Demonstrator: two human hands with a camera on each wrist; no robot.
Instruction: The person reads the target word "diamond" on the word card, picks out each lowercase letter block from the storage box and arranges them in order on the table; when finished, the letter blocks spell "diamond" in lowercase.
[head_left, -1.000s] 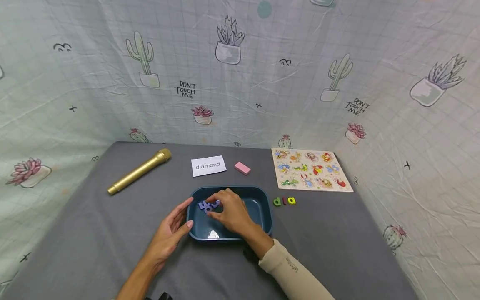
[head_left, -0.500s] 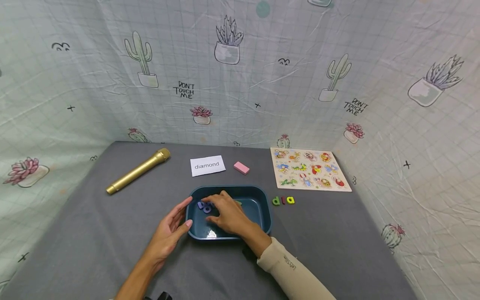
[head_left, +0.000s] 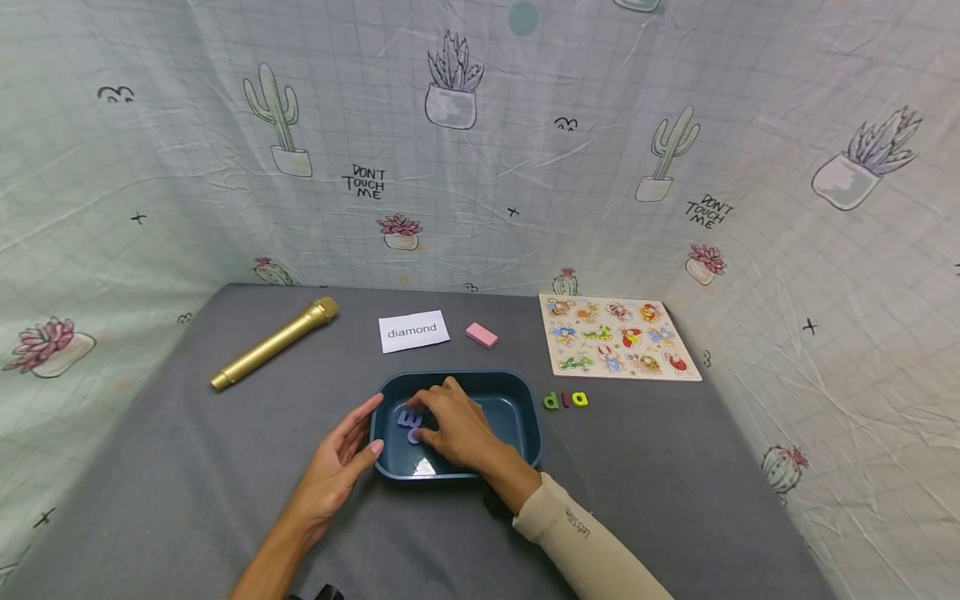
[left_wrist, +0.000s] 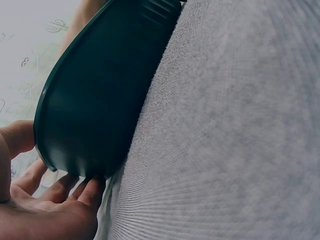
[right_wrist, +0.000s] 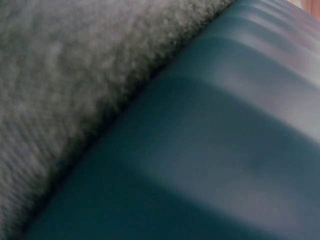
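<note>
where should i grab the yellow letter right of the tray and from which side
I'd pinch the yellow letter by its near and far edges, coming from above with thumb and fingertip. It is small and seems to lie flat on the gray cloth, and the red letter sits close on its left, probably leaving little finger room there.

Head camera looks forward and down; wrist cameras show the same tray (head_left: 516,421) close.
</note>
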